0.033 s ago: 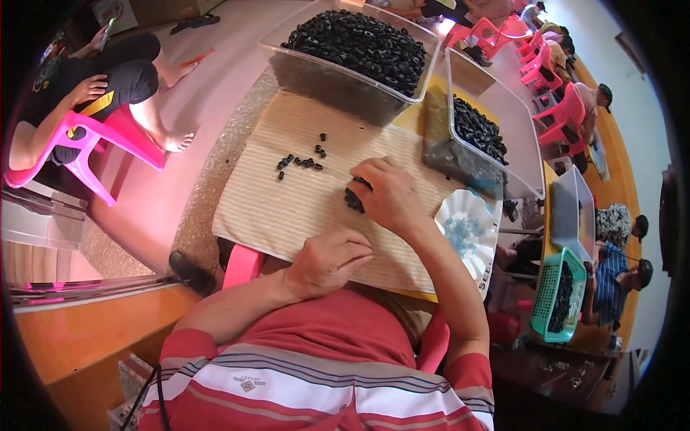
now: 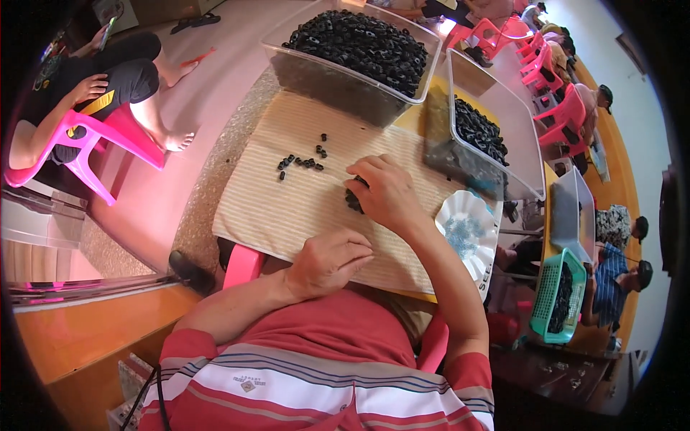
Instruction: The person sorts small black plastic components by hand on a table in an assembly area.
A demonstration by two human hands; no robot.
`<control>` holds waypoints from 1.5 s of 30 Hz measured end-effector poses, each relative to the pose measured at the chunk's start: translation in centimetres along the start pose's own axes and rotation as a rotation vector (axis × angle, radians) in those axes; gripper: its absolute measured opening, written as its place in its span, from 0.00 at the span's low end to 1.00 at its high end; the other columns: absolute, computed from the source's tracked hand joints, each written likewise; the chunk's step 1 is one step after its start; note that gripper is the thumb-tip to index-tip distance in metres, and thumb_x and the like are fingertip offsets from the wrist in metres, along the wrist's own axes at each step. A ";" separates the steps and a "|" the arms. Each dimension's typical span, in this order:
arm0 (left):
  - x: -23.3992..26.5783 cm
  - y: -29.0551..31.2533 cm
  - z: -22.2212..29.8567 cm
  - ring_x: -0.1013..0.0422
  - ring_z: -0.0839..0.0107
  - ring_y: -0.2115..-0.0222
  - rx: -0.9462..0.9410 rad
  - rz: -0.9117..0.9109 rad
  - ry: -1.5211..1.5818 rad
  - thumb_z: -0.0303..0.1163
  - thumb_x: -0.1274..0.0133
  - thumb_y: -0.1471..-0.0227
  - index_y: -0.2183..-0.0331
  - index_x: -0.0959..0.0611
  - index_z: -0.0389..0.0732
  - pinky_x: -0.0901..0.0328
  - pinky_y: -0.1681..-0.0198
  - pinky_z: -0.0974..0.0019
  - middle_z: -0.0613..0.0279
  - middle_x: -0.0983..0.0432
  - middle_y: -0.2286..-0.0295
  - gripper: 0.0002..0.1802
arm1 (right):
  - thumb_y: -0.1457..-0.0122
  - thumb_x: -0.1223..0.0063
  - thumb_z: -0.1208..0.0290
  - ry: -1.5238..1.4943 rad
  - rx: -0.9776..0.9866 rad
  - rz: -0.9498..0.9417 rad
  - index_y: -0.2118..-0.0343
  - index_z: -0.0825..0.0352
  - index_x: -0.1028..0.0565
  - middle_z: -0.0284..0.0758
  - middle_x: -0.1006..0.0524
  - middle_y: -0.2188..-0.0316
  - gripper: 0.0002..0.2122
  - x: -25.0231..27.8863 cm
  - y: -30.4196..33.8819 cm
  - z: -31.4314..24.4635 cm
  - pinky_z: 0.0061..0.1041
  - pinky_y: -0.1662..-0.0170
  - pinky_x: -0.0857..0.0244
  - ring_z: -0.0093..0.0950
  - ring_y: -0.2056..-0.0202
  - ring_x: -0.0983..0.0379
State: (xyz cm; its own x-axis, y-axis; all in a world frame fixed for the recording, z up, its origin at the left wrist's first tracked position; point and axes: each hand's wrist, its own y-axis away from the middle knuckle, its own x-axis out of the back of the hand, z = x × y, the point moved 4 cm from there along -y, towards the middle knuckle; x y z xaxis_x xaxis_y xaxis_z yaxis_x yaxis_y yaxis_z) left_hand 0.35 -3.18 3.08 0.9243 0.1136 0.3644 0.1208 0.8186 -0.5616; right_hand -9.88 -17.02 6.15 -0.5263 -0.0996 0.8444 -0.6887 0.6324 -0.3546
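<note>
My right hand (image 2: 384, 190) is bent over a small cluster of black ring-like parts (image 2: 353, 202) on the ribbed cloth (image 2: 280, 208), its fingers closed around them. Part of that cluster lies under the fingers. Close to the table's near edge rests my left hand (image 2: 330, 262), with its fingers curled together; whatever may be inside is hidden. Farther off to the left, several loose black parts (image 2: 302, 163) are scattered on the cloth. Beside my right forearm is a white fluted dish (image 2: 471, 248) containing tiny bluish pieces (image 2: 461, 233).
A clear bin (image 2: 327, 82) heaped with black parts stands at the table's far side. Right of it is a second clear bin (image 2: 528, 172), partly filled. A person sits on a pink chair (image 2: 93, 147) at left. A green basket (image 2: 548, 287) and other people are at right.
My right hand has shifted very slightly left over the cluster of black parts. My left hand stays in place.
</note>
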 end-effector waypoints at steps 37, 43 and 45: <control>8.1 -3.2 -7.7 0.32 0.46 0.43 0.347 0.296 -0.533 0.36 0.35 0.47 0.46 0.23 0.33 0.38 0.38 0.52 0.41 0.28 0.45 0.30 | 0.49 0.36 0.78 0.049 0.114 0.143 0.56 0.68 0.23 0.44 0.25 0.52 0.16 -0.2 8.3 -2.9 0.40 0.50 0.27 0.47 0.50 0.27; 5.6 -3.0 -7.9 0.41 0.39 0.37 0.376 -0.024 -0.584 0.43 0.40 0.43 0.43 0.25 0.33 0.47 0.32 0.49 0.32 0.37 0.39 0.33 | 0.52 0.36 0.78 0.038 0.167 0.085 0.55 0.68 0.24 0.44 0.26 0.52 0.19 -1.3 10.6 -5.8 0.40 0.46 0.28 0.47 0.47 0.28; 3.8 -3.0 -6.5 0.41 0.40 0.37 0.306 -0.076 -0.465 0.42 0.40 0.43 0.43 0.25 0.33 0.47 0.31 0.49 0.31 0.37 0.39 0.32 | 0.52 0.36 0.78 0.024 0.164 0.078 0.56 0.68 0.24 0.43 0.25 0.52 0.18 -1.2 10.4 -5.7 0.39 0.46 0.28 0.46 0.47 0.28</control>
State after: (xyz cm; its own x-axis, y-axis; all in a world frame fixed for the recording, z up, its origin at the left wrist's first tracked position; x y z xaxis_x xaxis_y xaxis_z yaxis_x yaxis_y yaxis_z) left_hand 5.87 -8.89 1.30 0.6514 0.2273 0.7239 0.0067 0.9523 -0.3050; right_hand -13.53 -5.93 3.71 -0.5707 -0.0349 0.8204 -0.7191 0.5036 -0.4788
